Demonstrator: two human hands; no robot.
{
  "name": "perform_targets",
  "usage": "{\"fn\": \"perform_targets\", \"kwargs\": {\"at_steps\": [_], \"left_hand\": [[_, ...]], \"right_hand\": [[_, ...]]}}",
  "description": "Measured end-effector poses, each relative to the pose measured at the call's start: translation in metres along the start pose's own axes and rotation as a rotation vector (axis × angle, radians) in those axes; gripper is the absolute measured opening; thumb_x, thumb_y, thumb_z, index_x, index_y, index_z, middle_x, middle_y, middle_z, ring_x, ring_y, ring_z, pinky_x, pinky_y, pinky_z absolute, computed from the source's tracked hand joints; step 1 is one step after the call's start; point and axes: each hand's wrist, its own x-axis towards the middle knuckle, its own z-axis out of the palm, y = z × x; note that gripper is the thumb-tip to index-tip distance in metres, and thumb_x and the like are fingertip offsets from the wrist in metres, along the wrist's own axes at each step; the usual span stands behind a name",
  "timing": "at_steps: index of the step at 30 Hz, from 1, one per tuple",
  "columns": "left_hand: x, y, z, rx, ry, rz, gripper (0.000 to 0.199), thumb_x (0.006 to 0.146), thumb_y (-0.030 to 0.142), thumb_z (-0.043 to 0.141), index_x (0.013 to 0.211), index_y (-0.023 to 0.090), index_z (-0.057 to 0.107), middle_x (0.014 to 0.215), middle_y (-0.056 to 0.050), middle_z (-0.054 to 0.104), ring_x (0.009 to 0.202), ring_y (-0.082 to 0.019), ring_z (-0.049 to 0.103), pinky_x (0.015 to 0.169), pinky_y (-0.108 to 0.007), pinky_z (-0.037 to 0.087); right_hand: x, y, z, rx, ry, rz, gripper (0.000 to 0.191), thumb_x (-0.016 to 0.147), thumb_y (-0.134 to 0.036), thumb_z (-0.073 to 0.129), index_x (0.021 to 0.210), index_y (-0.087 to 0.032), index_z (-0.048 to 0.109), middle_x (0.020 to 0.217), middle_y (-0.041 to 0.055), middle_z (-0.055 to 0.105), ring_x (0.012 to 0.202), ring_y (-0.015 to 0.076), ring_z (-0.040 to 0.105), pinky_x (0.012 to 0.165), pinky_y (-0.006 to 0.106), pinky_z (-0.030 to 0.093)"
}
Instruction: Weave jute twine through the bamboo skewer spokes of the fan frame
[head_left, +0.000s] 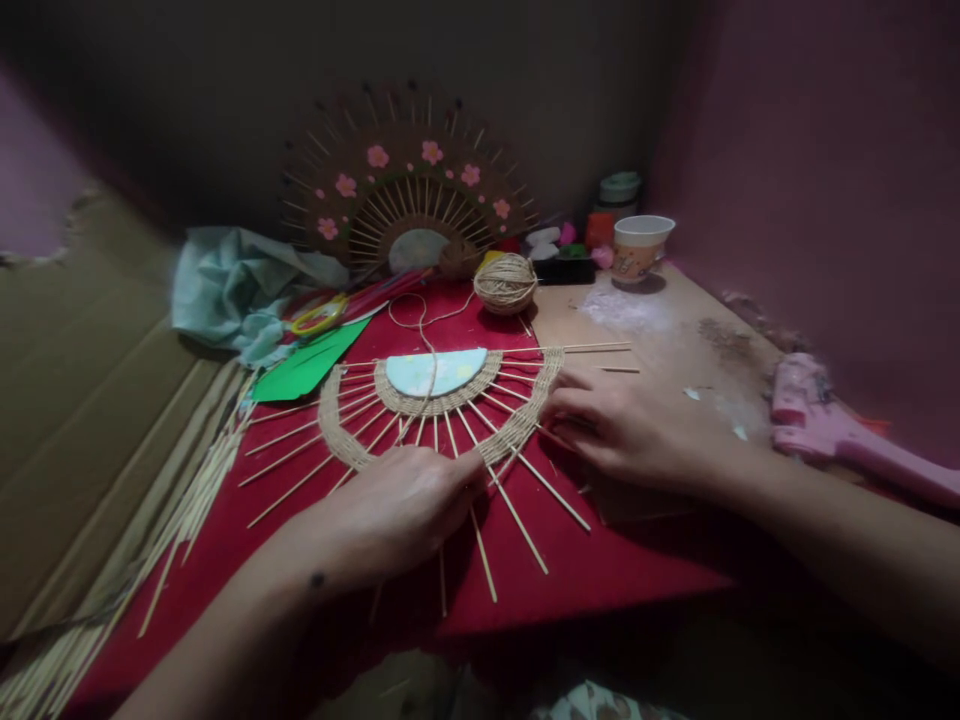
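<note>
- Half-round fan frame of pale sticks and woven tan twine (465,402): lies flat, mid-width on the red cloth (600,570), lower stick tips pointing toward the cloth's front edge.
- Left hand (412,505): curled over the lower part of the outer woven band (525,423); its grip is hidden, so I cannot tell what it grasps.
- Right hand (600,425): fingers bent at the band's right side; from where I stand, I cannot tell whether they pinch anything.
- Risk, sticks: uneven finger pressure could skew or snap them.
- Risk, strand: the loose tan twine strand (433,365) crosses the pale-blue half-disc (401,375); a tug could snag it on a stick or roll the tan twine ball (506,284).
- Surface: a pink plastic glue gun (832,425) lies by the right edge of the tan board (705,300).
- Room: dim; brown cardboard (82,420) at left, purplish wall (825,180) at right.
</note>
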Motion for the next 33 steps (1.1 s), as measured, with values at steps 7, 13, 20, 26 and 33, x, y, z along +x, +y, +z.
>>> {"fn": "perform_targets", "kwargs": {"at_steps": [7, 13, 20, 26, 33], "left_hand": [[0.002, -0.001, 0.0, -0.08, 0.006, 0.042, 0.024, 0.093, 0.028, 0.038, 0.099, 0.022, 0.061, 0.072, 0.0, 0.062, 0.059, -0.011, 0.054, 0.058, -0.021, 0.038], [0.001, -0.002, 0.0, -0.142, 0.026, 0.078, 0.024, 0.093, 0.027, 0.039, 0.098, 0.02, 0.062, 0.074, -0.001, 0.063, 0.06, -0.01, 0.055, 0.06, -0.021, 0.039], [0.001, -0.005, -0.001, -0.216, 0.003, 0.109, 0.021, 0.092, 0.024, 0.041, 0.094, 0.02, 0.062, 0.075, 0.0, 0.064, 0.064, -0.01, 0.056, 0.061, -0.02, 0.039], [0.001, -0.007, 0.003, -0.234, 0.023, 0.158, 0.021, 0.092, 0.024, 0.042, 0.096, 0.018, 0.062, 0.076, -0.001, 0.064, 0.065, -0.011, 0.057, 0.062, -0.02, 0.039], [-0.004, -0.005, -0.004, -0.305, -0.006, 0.251, 0.014, 0.091, 0.021, 0.049, 0.09, 0.018, 0.062, 0.078, 0.001, 0.064, 0.068, -0.009, 0.056, 0.063, -0.018, 0.039]], "right_hand": [[-0.002, -0.009, 0.015, 0.022, -0.005, -0.233, 0.024, 0.09, -0.012, 0.042, 0.097, -0.016, 0.064, 0.097, 0.0095, 0.06, 0.089, 0.0181, 0.053, 0.077, 0.033, 0.046], [-0.01, -0.017, 0.03, -0.089, 0.044, -0.24, 0.024, 0.085, -0.009, 0.046, 0.1, -0.015, 0.064, 0.1, 0.0128, 0.061, 0.098, 0.0236, 0.051, 0.082, 0.039, 0.046], [-0.016, -0.012, 0.023, -0.071, 0.166, -0.146, 0.029, 0.087, -0.009, 0.043, 0.108, -0.014, 0.063, 0.099, 0.0123, 0.062, 0.09, 0.0219, 0.052, 0.075, 0.038, 0.048], [-0.012, -0.019, 0.032, -0.07, 0.056, -0.338, 0.03, 0.09, -0.012, 0.044, 0.112, -0.014, 0.063, 0.109, 0.0124, 0.063, 0.099, 0.0219, 0.051, 0.084, 0.04, 0.047], [-0.013, -0.021, 0.035, -0.026, 0.029, -0.348, 0.028, 0.087, -0.01, 0.048, 0.108, -0.014, 0.065, 0.109, 0.0114, 0.062, 0.101, 0.0215, 0.05, 0.089, 0.039, 0.044]]}}
